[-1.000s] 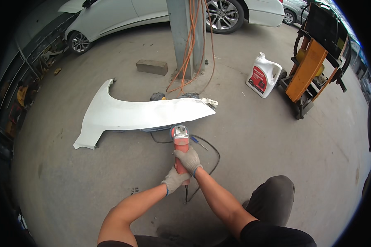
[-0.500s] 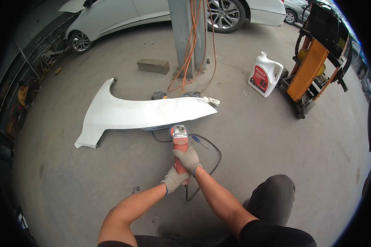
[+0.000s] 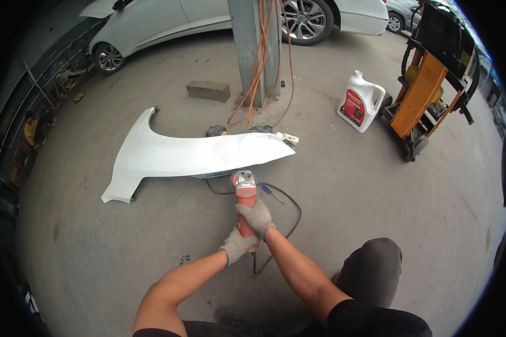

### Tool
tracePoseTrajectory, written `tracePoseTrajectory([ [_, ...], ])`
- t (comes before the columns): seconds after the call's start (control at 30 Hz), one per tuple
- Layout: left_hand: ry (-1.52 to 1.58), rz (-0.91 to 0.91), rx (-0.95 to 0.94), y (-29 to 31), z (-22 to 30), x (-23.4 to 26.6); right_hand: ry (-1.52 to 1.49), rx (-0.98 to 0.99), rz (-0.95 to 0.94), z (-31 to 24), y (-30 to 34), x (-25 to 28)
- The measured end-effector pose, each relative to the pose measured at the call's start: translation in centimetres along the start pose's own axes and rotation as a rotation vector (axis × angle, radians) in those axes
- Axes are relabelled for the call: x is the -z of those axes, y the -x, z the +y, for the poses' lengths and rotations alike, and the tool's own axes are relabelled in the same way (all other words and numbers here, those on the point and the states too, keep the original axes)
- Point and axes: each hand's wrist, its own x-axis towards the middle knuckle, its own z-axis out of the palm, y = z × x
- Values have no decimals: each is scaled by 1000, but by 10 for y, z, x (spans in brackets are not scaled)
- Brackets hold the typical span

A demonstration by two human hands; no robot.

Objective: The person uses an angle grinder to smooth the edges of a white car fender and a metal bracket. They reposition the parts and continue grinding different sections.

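Both my hands wear pale knitted gloves and grip a red angle grinder (image 3: 245,199). My left hand (image 3: 238,246) is wrapped round its rear end, close to the cord. Further forward, my right hand (image 3: 256,218) closes round the body. The grinder's metal head and round bluish disc point away from me, right beside the lower edge of a white car fender (image 3: 191,156). Whether the disc touches that edge I cannot tell. The fender lies on the floor, over dark and bluish things mostly hidden beneath it.
A black cord (image 3: 299,212) loops right of the grinder, near a blue-handled screwdriver (image 3: 267,190). Beyond the fender are a block (image 3: 208,91), a post (image 3: 245,56) with orange cables, a white jug (image 3: 361,103) and an orange cart (image 3: 420,92). A white car (image 3: 163,22) stands behind.
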Motion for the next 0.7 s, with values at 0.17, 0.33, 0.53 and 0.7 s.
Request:
tracePoseTrajectory([
  [0.17,-5,-2,13,-6,-11,1,-22,17,3,3,-1,-1],
  [0.33,-35,26,26,-6,-14,1,-24,1,-5,5,-3,-3],
  [0.53,-34,14,20,3,8,-1,7,5,1,9,-6,-4],
  [0.7,14,5,23,12,22,-3,-22,5,11,10,-7,-3],
])
